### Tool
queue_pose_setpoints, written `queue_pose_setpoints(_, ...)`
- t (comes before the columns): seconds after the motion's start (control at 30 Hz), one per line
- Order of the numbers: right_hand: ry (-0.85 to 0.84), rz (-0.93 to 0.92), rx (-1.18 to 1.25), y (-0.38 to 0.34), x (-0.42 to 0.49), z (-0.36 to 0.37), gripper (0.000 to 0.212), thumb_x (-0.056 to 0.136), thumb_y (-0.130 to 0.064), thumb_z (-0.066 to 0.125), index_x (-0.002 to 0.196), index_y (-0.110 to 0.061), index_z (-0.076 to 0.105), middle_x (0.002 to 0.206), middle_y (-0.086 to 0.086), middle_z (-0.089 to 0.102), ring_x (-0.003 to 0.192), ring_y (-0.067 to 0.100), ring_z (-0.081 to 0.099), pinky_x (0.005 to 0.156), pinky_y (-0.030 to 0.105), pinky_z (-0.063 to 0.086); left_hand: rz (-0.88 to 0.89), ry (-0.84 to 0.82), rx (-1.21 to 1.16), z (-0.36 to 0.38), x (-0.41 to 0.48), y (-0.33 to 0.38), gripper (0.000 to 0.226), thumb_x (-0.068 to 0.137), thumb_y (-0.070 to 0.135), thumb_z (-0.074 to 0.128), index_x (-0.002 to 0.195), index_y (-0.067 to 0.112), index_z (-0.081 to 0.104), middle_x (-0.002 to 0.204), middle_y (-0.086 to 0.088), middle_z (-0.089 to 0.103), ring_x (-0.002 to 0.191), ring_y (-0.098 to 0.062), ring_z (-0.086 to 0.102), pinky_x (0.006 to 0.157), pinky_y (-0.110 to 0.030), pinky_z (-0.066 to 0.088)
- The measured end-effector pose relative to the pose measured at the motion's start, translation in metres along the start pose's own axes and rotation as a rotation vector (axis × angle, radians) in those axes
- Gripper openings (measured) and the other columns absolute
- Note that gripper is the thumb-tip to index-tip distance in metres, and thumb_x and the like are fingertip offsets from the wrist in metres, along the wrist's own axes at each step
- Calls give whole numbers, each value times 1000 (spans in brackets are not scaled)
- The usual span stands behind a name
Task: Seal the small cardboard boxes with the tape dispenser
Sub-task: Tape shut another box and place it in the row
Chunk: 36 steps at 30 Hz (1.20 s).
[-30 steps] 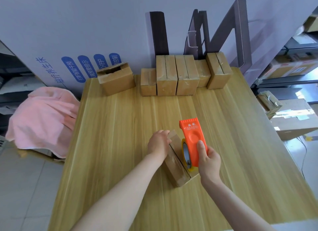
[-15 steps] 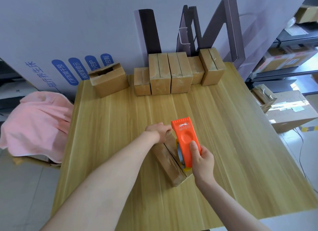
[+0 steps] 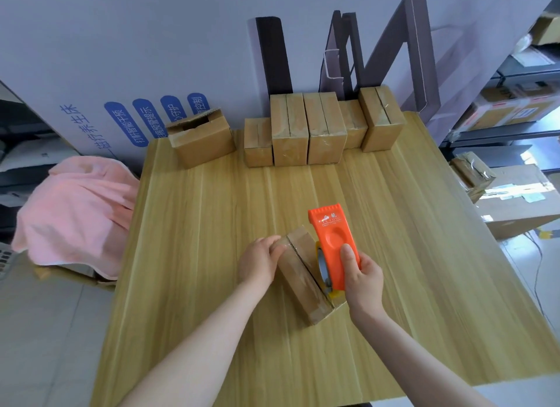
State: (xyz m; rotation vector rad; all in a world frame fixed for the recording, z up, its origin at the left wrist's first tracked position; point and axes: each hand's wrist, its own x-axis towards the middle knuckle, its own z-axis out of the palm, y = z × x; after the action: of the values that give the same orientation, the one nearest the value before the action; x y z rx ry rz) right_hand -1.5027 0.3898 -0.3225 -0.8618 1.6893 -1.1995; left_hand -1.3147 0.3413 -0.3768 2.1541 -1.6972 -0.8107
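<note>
A small cardboard box (image 3: 298, 281) lies at an angle on the wooden table (image 3: 188, 225), its top seam facing up. My left hand (image 3: 260, 262) presses on the box's far left end. My right hand (image 3: 362, 278) grips the orange tape dispenser (image 3: 333, 246), whose tape roll rests against the right half of the box top. Along the table's back edge stands a row of several closed small boxes (image 3: 321, 128). An open-flapped box (image 3: 201, 140) sits left of that row.
A large white board (image 3: 127, 58) with blue labels leans behind the table. A pink cloth (image 3: 72, 212) is heaped left of the table. Cardboard cartons (image 3: 515, 200) and shelving (image 3: 521, 97) stand on the right.
My left hand slid from the top of the box to its far left end. The dispenser stays on the box in my right hand. The camera view shifted slightly.
</note>
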Motion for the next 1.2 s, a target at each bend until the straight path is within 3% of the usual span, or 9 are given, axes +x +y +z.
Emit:
queue_pose_setpoints(0.07,-6,-1,-19,1,-1,0,38,94,-41,57,71,-12,64,55,-5,59,48,6,52,48,20,43,-74,-12,15,2,2,0,48,92,56,45,129,27,56,130,4,58,115,-19,54,85,-33,48)
queue_pose_setpoints(0.17,7,12,-33,0,1,-2,41,95,-40,56,69,-10,61,49,-8,58,43,2,51,43,17,41,-215,279,-129,7,-15,1,68,79,60,63,132,19,50,131,-1,52,120,-23,48,92,-40,46)
queue_pose_setpoints(0.23,12,20,-36,-2,3,-4,39,95,-39,56,67,-13,60,46,-11,58,40,-1,50,39,12,39,-329,418,-367,14,-34,0,64,73,56,72,122,19,54,119,1,56,113,-21,52,88,-36,46)
queue_pose_setpoints(0.37,-2,11,-29,-1,0,-3,38,95,-39,56,68,-14,62,47,-9,59,41,0,51,40,14,40,-371,302,-658,21,-42,5,39,85,42,68,116,18,64,115,4,63,109,-15,58,92,-25,42)
queue_pose_setpoints(0.63,-3,1,-10,2,-2,-1,38,95,-40,55,68,-13,62,49,-9,58,43,2,50,42,16,41,-78,25,-372,8,-21,-4,37,100,31,43,134,20,50,130,2,55,115,-13,53,92,-26,43)
queue_pose_setpoints(0.83,-21,10,-22,1,-1,1,36,94,-42,56,72,-15,64,54,-7,61,47,4,55,48,20,44,-126,47,-350,7,-18,-7,18,97,34,45,110,25,54,108,6,60,93,-11,57,73,-29,47)
queue_pose_setpoints(0.97,-24,32,36,-12,14,-1,42,94,-40,58,64,-12,59,46,-10,55,41,1,47,41,13,39,-332,175,-525,19,-33,-7,9,97,30,50,98,21,53,100,0,62,82,-9,58,65,-23,42)
queue_pose_setpoints(1.1,56,-10,110,-34,40,-11,42,96,-35,57,60,-14,50,42,-15,46,38,-2,37,38,12,32,-676,346,-768,25,-42,-1,16,94,29,57,96,13,55,96,-7,65,85,-28,64,80,-42,54)
queue_pose_setpoints(1.2,83,-19,132,-47,56,-18,44,97,-33,56,59,-12,46,37,-15,43,31,-1,36,33,11,30,-824,365,-879,33,-41,16,25,87,28,67,94,5,60,94,-17,68,79,-31,63,73,-38,51)
